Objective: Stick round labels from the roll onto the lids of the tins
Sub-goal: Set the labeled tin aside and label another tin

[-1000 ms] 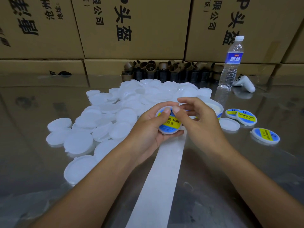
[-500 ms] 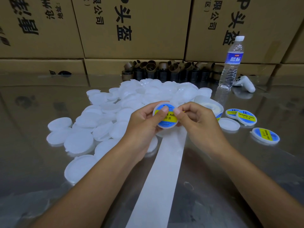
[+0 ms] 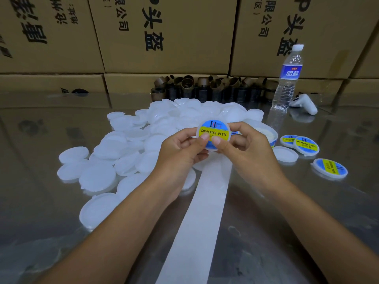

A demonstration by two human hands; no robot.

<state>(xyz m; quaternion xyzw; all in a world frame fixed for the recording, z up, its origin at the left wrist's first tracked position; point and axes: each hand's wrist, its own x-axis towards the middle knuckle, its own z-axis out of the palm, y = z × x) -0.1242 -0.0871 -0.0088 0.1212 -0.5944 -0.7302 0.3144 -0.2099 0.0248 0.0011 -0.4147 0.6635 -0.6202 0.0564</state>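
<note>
I hold a white round lid (image 3: 213,131) upright and facing me, with a blue and yellow "SOLDERING PASTE" label on it. My left hand (image 3: 180,152) grips its left and lower edge, thumb pressed on the label's lower part. My right hand (image 3: 244,146) grips the right edge, its thumb also on the label. A white backing strip (image 3: 196,220) runs from under my hands toward me. The label roll (image 3: 266,132) sits just behind my right hand, mostly hidden. Many bare white lids (image 3: 123,152) lie piled to the left and behind.
Three labelled lids (image 3: 306,145) and one bare lid (image 3: 286,153) lie at the right on the reflective table (image 3: 41,201). A water bottle (image 3: 288,78) and a white controller (image 3: 305,103) stand at the back right. Brown cardboard cores (image 3: 205,87) line the stacked cartons (image 3: 164,33).
Both hands have raised the lid and tilted it up to face me. The thumbs have slid down onto the lower part of the label.
</note>
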